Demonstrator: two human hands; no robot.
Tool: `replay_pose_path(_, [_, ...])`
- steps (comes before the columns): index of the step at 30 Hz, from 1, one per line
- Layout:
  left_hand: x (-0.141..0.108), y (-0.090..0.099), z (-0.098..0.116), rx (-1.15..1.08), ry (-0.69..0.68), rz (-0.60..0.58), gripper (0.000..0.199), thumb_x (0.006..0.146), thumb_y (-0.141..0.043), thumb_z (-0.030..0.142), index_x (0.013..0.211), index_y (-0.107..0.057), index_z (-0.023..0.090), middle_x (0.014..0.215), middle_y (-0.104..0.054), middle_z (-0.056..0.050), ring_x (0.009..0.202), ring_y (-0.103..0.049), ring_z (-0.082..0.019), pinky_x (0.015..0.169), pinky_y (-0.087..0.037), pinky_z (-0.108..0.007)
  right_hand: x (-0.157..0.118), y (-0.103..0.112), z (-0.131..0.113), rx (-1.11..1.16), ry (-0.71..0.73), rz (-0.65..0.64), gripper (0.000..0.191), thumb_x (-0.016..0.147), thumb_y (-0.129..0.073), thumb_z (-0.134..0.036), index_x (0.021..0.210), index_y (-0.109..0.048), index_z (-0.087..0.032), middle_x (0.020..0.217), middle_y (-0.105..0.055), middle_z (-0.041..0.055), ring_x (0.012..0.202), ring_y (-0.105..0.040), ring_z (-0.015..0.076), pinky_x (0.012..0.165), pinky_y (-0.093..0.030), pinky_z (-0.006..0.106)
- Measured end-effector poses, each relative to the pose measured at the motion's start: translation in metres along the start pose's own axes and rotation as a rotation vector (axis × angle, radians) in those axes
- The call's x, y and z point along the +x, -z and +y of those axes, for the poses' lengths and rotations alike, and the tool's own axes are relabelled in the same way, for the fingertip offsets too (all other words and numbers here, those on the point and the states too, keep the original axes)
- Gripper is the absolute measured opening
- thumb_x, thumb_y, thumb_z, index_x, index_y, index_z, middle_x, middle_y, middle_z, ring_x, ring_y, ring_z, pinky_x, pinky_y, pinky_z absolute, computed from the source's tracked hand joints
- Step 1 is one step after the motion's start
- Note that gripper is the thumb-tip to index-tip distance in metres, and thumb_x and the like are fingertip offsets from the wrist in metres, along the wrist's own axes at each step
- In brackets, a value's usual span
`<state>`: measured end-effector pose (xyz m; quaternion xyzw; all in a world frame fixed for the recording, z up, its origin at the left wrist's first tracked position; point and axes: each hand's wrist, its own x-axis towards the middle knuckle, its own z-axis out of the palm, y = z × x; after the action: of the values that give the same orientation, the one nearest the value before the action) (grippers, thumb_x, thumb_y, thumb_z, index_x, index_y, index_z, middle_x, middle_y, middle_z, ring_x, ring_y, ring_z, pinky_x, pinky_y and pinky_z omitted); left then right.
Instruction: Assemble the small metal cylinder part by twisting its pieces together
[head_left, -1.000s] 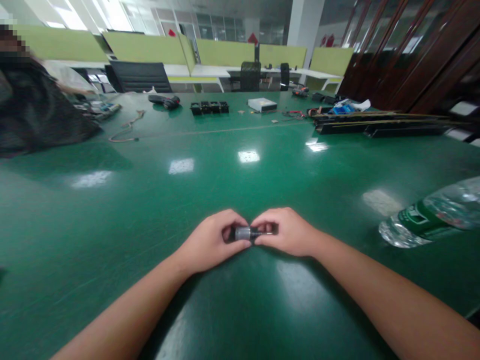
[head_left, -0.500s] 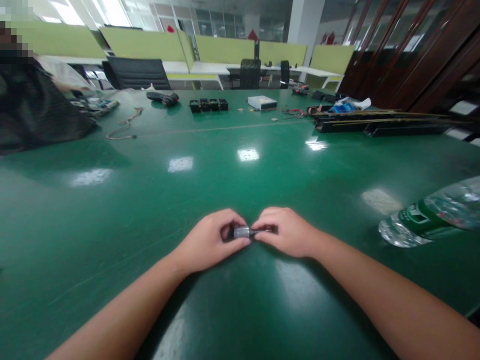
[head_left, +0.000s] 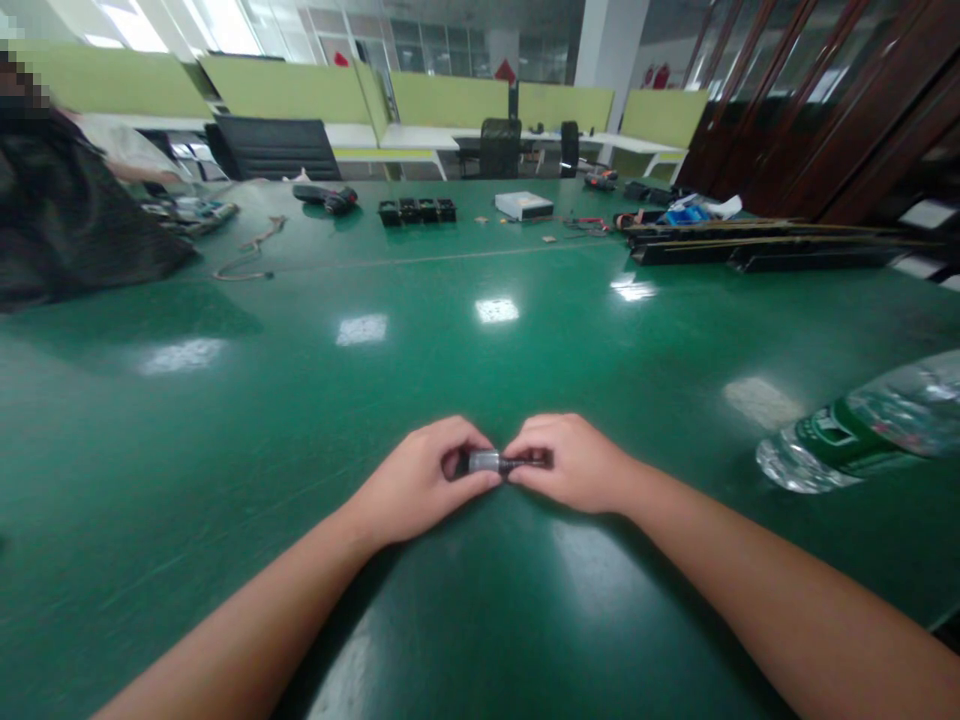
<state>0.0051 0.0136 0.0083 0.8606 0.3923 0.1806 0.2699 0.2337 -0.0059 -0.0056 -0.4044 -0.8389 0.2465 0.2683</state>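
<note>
My left hand (head_left: 427, 480) pinches a small grey cylinder (head_left: 484, 461) with a dark end between thumb and fingers. The cylinder lies sideways, low over the green table (head_left: 420, 610). From its right side a thin dark rod (head_left: 514, 463) runs into my right hand (head_left: 566, 462), whose thumb and fingertips are closed on it. Both hands rest at the table with fingertips almost meeting. Whether the rod and the cylinder are one piece I cannot tell. Parts of both are hidden by the fingers.
A clear plastic bottle (head_left: 862, 430) with a green label lies at the right. Along the far side are a power drill (head_left: 326, 197), black fan-like units (head_left: 417, 211), a silver box (head_left: 524, 206), a cable (head_left: 251, 250) and long black rails (head_left: 757, 248). Another person's dark sleeve (head_left: 75, 210) is at far left.
My right hand has shifted very slightly to the left and the rod's visible part looks a little turned. The left hand stays in place with the cylinder.
</note>
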Motion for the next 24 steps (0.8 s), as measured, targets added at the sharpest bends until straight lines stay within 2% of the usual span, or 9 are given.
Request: replay_pose_path(24, [-0.0005, 0.0003, 0.0004, 0.004, 0.004, -0.006, 0.025, 0.086, -0.067, 0.043, 0.093, -0.068, 0.019, 0.074, -0.060, 0.001, 0.064, -0.053, -0.014, 0.060, -0.037, -0.025, -0.0032, 0.0048, 0.0010, -0.002, -0.039, -0.019, 0.011, 0.079, -0.073, -0.022, 0.089, -0.075, -0.018, 0.080, -0.069, 0.0011, 0.071, -0.060, 0.0121, 0.066, -0.042, 0.023])
